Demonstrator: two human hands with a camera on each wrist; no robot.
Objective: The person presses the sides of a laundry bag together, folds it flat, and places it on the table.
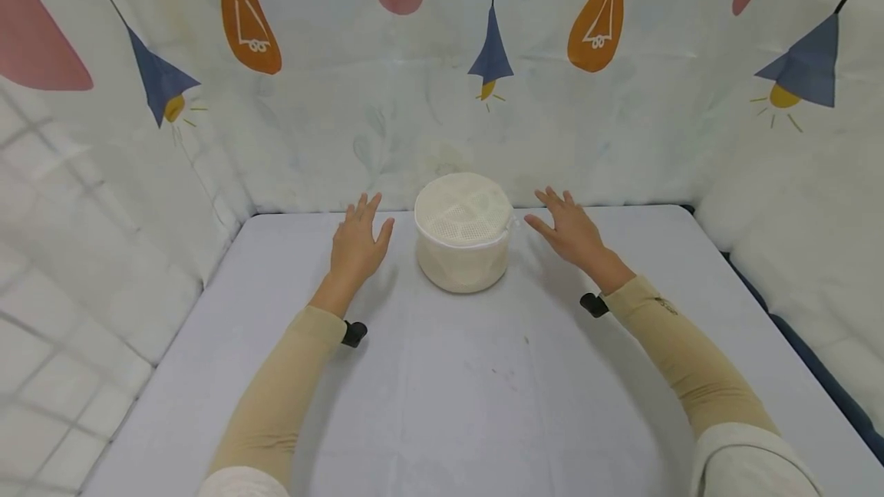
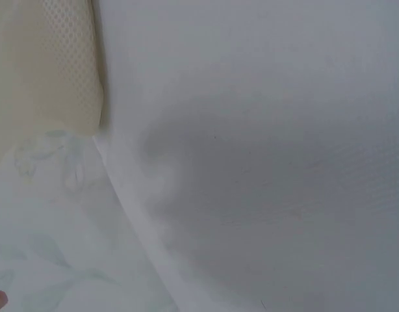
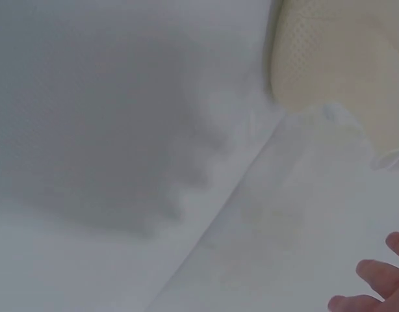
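Note:
A cream cylindrical mesh bag (image 1: 463, 263), perhaps a laundry wash bag, stands upright on the white table near its far edge. Its round top is mesh with a white zip-like rim. To its left, my left hand (image 1: 357, 245) hovers with fingers spread, apart from the bag. My right hand (image 1: 569, 230) is held to the right of it, fingers also spread and holding nothing. The left wrist view shows part of the bag (image 2: 50, 71) and one fingertip at the corner. In the right wrist view, the bag (image 3: 342, 65) appears above several fingertips (image 3: 379, 278).
The white table (image 1: 476, 405) reaches back to a pale fabric wall (image 1: 311, 136) printed with lamps and bulbs. Similar fabric closes in both sides. Small dark specks (image 1: 526, 340) mark the tabletop in front of the bag.

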